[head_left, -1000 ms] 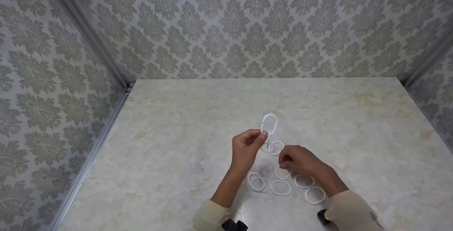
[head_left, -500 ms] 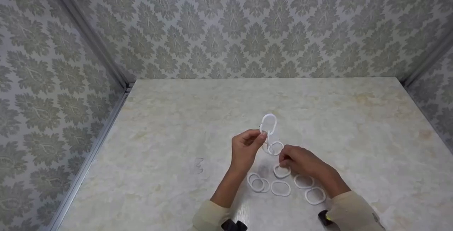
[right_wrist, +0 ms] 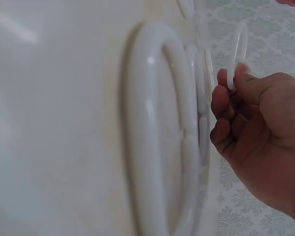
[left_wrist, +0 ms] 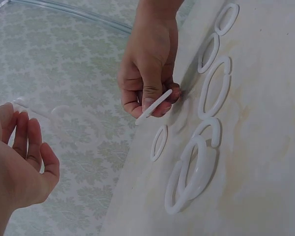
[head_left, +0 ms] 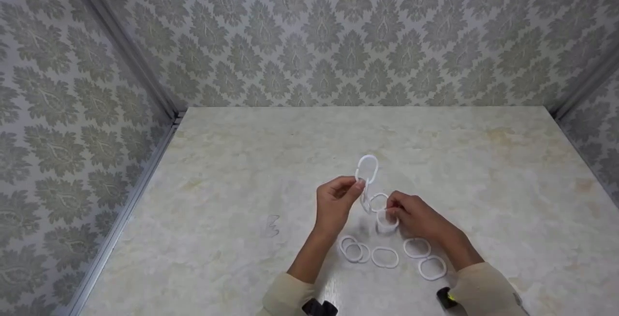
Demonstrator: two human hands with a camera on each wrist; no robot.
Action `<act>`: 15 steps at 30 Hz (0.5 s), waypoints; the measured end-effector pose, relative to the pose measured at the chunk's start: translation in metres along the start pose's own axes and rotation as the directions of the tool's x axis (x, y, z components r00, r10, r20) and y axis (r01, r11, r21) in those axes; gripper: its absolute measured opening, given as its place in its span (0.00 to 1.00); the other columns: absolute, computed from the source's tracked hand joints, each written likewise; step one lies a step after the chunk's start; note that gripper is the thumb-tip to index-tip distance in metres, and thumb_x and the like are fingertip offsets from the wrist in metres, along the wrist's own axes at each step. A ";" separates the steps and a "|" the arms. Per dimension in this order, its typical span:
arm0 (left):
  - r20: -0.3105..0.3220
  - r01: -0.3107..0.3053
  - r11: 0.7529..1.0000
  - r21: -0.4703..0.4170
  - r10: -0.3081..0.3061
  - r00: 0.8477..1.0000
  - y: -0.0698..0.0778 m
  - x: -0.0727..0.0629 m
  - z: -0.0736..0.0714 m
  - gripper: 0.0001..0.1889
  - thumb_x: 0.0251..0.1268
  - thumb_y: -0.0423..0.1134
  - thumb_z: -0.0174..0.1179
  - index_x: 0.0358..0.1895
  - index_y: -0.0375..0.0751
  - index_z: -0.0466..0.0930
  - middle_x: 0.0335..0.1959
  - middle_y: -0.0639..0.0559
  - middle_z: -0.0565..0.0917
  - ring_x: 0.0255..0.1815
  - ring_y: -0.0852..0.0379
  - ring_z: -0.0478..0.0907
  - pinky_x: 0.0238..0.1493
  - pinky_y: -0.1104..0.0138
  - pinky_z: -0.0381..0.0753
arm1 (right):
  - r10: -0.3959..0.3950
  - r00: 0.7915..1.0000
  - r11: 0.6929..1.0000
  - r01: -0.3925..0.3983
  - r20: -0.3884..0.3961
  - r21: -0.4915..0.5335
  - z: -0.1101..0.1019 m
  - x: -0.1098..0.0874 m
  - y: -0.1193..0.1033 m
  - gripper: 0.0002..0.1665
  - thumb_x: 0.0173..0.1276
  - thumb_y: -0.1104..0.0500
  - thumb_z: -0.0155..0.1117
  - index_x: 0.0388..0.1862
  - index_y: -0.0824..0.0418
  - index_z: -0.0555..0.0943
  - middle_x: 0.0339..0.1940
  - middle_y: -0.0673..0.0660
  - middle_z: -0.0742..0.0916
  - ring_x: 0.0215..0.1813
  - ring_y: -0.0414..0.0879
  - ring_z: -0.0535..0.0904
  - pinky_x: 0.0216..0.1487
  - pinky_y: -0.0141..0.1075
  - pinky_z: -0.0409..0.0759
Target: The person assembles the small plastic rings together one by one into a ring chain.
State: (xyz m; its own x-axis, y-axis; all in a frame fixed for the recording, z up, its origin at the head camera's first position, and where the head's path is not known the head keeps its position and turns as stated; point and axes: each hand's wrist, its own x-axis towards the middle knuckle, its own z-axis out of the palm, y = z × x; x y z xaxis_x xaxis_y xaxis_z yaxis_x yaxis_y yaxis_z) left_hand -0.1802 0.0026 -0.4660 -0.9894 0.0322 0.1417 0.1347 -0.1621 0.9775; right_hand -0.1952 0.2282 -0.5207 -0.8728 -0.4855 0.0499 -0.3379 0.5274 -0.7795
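Note:
My left hand [head_left: 333, 207] pinches white oval plastic rings that are linked together. One ring [head_left: 368, 156] stands up above the fingertips, and a second ring [head_left: 365, 201] hangs below them. Close by on the right, my right hand [head_left: 416, 217] pinches a single white oval ring [left_wrist: 155, 106] between thumb and fingers, raised off the table and apart from the linked pair. In the right wrist view that ring [right_wrist: 233, 64] points up from the fingertips. A loose ring [head_left: 378, 194] lies on the table just behind the two hands.
Nearer me on the pale marbled table [head_left: 232, 161] lie two overlapping rings [head_left: 341, 248], a single ring [head_left: 385, 267] and two touching rings [head_left: 419, 268]. A faint clear piece or mark [head_left: 273, 226] is to the left. Patterned walls [head_left: 319, 40] stand around the table.
My right hand has lifted its ring from the table and brought it slightly forward and up, towards the linked rings. The left hand stays almost in place.

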 end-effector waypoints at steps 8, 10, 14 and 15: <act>-0.001 -0.009 1.000 -0.005 0.009 1.000 0.001 0.000 0.001 0.09 0.67 0.28 0.64 0.43 0.23 0.85 0.38 0.35 0.89 0.33 0.67 0.83 0.42 0.74 0.83 | 0.090 0.990 0.992 -0.079 -0.113 0.093 -0.002 0.001 -0.003 0.07 0.76 0.61 0.58 0.44 0.66 0.77 0.38 0.62 0.83 0.29 0.37 0.79 0.33 0.28 0.80; 0.001 -0.011 1.000 -0.004 0.011 1.000 0.001 0.000 0.001 0.09 0.67 0.28 0.64 0.43 0.22 0.85 0.38 0.35 0.89 0.33 0.67 0.82 0.42 0.74 0.83 | 0.119 0.979 0.989 -0.102 -0.163 0.109 -0.003 0.002 -0.003 0.07 0.76 0.62 0.59 0.46 0.66 0.78 0.41 0.62 0.83 0.30 0.38 0.80 0.33 0.29 0.81; 0.002 -0.010 1.000 -0.003 0.010 1.000 0.002 0.000 0.001 0.09 0.66 0.28 0.64 0.43 0.23 0.85 0.38 0.35 0.89 0.33 0.66 0.82 0.42 0.74 0.83 | 0.129 0.959 0.989 -0.104 -0.252 0.108 -0.003 0.002 -0.002 0.08 0.76 0.64 0.58 0.49 0.66 0.81 0.45 0.63 0.84 0.30 0.39 0.81 0.36 0.30 0.82; 0.001 -0.010 1.000 -0.004 0.010 1.000 0.001 0.000 0.001 0.09 0.66 0.28 0.64 0.43 0.22 0.85 0.38 0.36 0.89 0.33 0.66 0.82 0.42 0.74 0.83 | 0.123 0.956 0.989 -0.097 -0.268 0.108 -0.003 0.002 -0.002 0.09 0.76 0.65 0.59 0.50 0.66 0.81 0.45 0.63 0.84 0.30 0.39 0.81 0.36 0.30 0.82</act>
State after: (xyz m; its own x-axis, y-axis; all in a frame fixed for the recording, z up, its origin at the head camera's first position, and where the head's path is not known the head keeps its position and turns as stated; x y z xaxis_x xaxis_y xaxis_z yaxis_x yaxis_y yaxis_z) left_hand -0.1798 0.0030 -0.4647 -0.9880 0.0319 0.1514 0.1441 -0.1659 0.9755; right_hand -0.1977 0.2286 -0.5172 -0.9699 -0.2125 0.1190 -0.2116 0.4933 -0.8437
